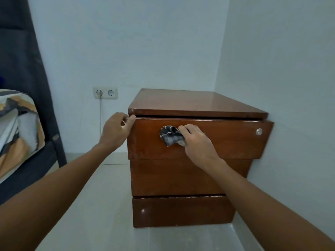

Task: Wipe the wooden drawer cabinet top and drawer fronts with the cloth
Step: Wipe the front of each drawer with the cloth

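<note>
Here, I watched the right hand (196, 142) press a bunched cloth (170, 135) to the top drawer front (226, 142), with the lower fronts seemingly left.

No readable text, label or number anywhere, perhaps owing to the soft, wide-angle view.

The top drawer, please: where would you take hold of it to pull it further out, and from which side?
Probably by its upper left corner, from the left. The top drawer shows no handle, only a small round lock near the right. It stands slightly proud of the cabinet top, leaving its left edge free, where the left hand already grips; the wall crowds the right end.
</note>
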